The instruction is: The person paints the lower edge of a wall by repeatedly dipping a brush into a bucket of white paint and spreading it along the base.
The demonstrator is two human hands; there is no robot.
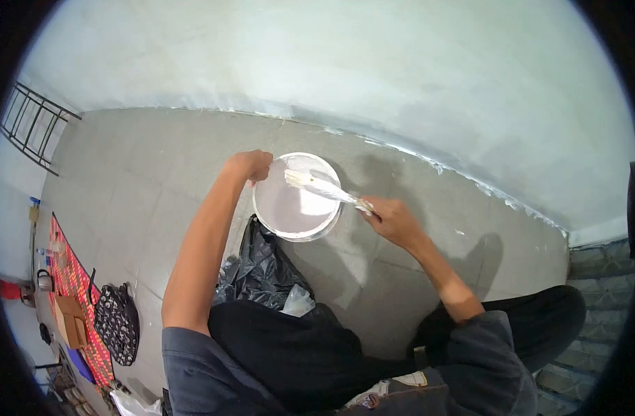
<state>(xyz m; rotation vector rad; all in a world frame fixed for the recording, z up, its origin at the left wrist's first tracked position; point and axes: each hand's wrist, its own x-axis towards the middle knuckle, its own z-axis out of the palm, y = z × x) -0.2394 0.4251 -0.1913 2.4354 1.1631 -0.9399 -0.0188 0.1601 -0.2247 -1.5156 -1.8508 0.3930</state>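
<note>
Brush point(322, 187): in our right hand point(389, 219), lying across the open mouth of the bucket point(298, 234), bristles towards the left hand point(253, 166); can't tell if it touches the rim or the contents.
Right grip: closed around the brush handle, white smears on it.
Left grip: fingers curled in at the bucket's left rim; can't tell whether we clamp it.
Lap: our dark trousers point(289, 347), knee bent out to the right.
Black bag point(265, 267): crumpled plastic between lap and bucket, clear plastic point(298, 301) at its near end.
Bucket: upright on the grey tiled floor point(172, 159) in front of us, white rim, pale contents.
Backpack point(116, 324): dark, patterned, on the floor to our left.
Mat point(71, 260): red, patterned, beyond the backpack; cardboard box point(71, 322) on it.
Wall point(331, 62): pale, beyond the bucket, white smears along its foot.
Metal rack point(37, 128): black bars, far left.
</note>
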